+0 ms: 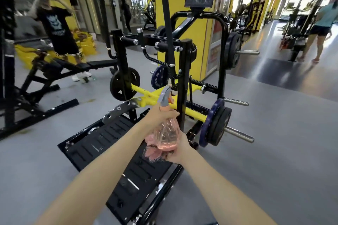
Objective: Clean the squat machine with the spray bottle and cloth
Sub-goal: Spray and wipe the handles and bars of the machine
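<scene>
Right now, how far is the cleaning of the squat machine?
Barely begun. Done: both tools are picked up. In hand: the left hand grips the spray bottle at its neck; the right hand holds the pink cloth under the bottle's base. Left: spraying and wiping, since neither yet touches the squat machine.

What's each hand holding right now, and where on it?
Left hand grips the neck of the spray bottle; right hand cups its base, holding the cloth too.
</scene>
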Action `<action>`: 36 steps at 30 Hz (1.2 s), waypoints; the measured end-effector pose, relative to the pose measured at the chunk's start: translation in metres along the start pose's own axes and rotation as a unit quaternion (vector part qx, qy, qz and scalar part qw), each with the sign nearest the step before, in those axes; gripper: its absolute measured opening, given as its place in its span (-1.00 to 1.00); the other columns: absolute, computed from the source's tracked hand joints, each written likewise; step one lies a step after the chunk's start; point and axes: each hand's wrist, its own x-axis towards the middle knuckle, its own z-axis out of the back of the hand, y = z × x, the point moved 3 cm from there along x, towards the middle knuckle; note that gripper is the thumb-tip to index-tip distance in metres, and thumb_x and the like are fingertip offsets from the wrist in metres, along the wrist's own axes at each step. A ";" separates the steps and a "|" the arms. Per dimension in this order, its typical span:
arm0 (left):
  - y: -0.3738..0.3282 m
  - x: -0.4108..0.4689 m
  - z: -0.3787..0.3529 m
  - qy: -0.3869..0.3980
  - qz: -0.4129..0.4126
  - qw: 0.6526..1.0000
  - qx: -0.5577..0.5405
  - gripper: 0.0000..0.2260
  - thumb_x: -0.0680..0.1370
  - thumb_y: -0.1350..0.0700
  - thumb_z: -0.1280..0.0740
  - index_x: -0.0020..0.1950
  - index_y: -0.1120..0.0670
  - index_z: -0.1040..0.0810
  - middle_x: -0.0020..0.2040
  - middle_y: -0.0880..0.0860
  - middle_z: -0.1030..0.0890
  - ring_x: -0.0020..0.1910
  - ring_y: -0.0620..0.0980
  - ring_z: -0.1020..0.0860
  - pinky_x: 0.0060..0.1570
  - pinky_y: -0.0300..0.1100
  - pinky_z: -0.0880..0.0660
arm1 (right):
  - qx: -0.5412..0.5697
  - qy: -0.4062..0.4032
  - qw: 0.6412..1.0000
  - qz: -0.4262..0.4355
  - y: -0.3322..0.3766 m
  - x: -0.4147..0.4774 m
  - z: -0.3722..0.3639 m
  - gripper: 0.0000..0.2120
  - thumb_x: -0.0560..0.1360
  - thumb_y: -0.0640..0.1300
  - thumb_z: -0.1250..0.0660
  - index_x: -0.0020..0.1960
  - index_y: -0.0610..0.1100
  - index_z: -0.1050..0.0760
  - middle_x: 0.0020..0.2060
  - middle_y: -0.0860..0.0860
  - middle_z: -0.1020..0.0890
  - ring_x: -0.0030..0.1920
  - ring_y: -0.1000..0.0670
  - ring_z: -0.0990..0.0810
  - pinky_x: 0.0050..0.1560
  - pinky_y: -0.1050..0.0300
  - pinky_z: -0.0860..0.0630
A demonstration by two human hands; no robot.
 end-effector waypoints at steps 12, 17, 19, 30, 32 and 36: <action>0.086 -0.051 0.223 -0.088 0.048 0.995 -0.008 -0.83 0.32 0.26 -0.36 -0.10 0.18 -0.51 -0.24 0.15 -0.48 -0.23 0.04 -0.49 -0.25 -0.14 -0.44 | -0.107 -0.139 0.984 0.039 -0.145 0.134 -0.135 -0.62 0.60 0.04 -0.18 0.18 -0.24 -0.53 -0.10 -0.13 -0.68 -0.15 -0.12 -0.67 -0.25 0.15 -0.61; 0.111 -0.061 0.262 -0.040 0.058 0.997 -0.028 -0.80 0.29 0.26 -0.33 -0.10 0.13 -0.50 -0.22 0.15 -0.41 -0.24 0.07 -0.41 -0.27 -0.13 -0.38 | -0.175 -0.250 0.952 0.035 -0.169 0.142 -0.140 -0.76 0.45 -0.10 -0.41 0.02 -0.25 -0.60 -0.14 -0.18 -0.66 -0.20 -0.13 -0.66 -0.21 0.08 -0.61; 0.111 -0.059 0.264 -0.025 0.043 0.998 -0.028 -0.79 0.31 0.28 -0.31 -0.22 -0.02 -0.43 -0.18 0.12 -0.37 -0.22 0.06 -0.33 -0.23 -0.06 -0.31 | -0.191 -0.280 0.940 0.030 -0.167 0.145 -0.134 -0.73 0.37 -0.15 -0.48 -0.03 -0.31 -0.59 -0.20 -0.20 -0.65 -0.29 -0.12 -0.63 -0.35 0.14 -0.55; 0.125 0.042 0.244 0.061 0.067 0.996 0.001 -0.70 0.40 0.40 -0.31 -0.14 -0.02 -0.51 -0.30 0.01 -0.49 -0.24 0.00 -0.48 -0.19 -0.15 -0.42 | -0.180 -0.441 0.878 0.052 -0.088 0.173 -0.061 -0.84 0.46 -0.23 -0.43 -0.07 -0.33 -0.56 -0.04 -0.16 -0.64 -0.10 -0.10 -0.56 -0.02 0.02 -0.52; 0.119 0.067 0.235 0.076 0.068 0.995 0.012 -0.64 0.41 0.42 -0.30 -0.17 -0.08 -0.47 -0.37 -0.07 -0.48 -0.30 -0.05 -0.45 -0.21 -0.17 -0.40 | -0.197 -0.423 0.883 0.038 -0.064 0.185 -0.048 -0.65 0.41 -0.24 -0.46 0.14 -0.37 -0.53 0.06 -0.20 -0.63 -0.07 -0.12 -0.60 0.00 0.03 -0.57; 0.104 0.104 0.227 0.084 0.082 0.991 0.059 -0.76 0.42 0.38 -0.32 -0.30 0.04 -0.46 -0.41 -0.03 -0.44 -0.35 -0.04 -0.43 -0.27 -0.17 -0.37 | -0.167 -0.438 0.882 0.047 -0.025 0.208 -0.026 -0.50 0.33 -0.21 -0.52 0.18 -0.36 -0.46 0.01 -0.25 -0.62 -0.08 -0.17 -0.63 -0.09 -0.01 -0.62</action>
